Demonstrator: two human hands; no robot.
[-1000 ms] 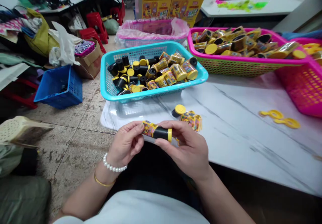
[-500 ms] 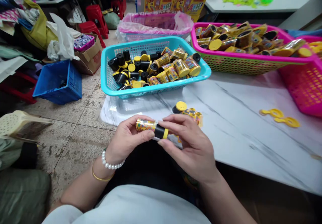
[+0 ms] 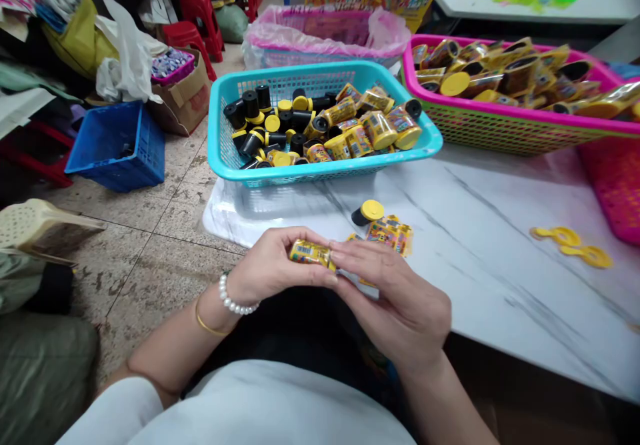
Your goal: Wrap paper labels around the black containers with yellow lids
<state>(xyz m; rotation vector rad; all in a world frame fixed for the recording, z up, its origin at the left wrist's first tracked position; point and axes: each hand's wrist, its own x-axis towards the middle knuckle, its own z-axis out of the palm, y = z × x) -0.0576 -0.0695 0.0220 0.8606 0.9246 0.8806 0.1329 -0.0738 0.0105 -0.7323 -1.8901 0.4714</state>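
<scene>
A small black bottle with a yellow cap, wrapped in a yellow printed plastic sleeve (image 3: 311, 253), lies sideways between my hands above my lap. My left hand (image 3: 273, 268) is closed round the sleeve's left part, thumb in front. The fingers and thumb of my right hand (image 3: 395, 288) close on its right end and hide the cap. Just beyond them on the table, a black bottle with a yellow lid (image 3: 369, 211) stands beside flat printed sleeves (image 3: 391, 234), partly covered by my right hand.
Behind the hands, a turquoise basket (image 3: 320, 173) holds black bottles and sleeved ones. A pink basket (image 3: 480, 108) of sleeved bottles stands to the right. Yellow plastic ring pieces (image 3: 575, 243) lie on the marble-patterned table (image 3: 480, 285). A blue crate (image 3: 117, 148) sits on the floor at left.
The sleeve has slid right over the bottle's black body, which showed before. My right fingers have closed in over the cap end. The view has shifted slightly.
</scene>
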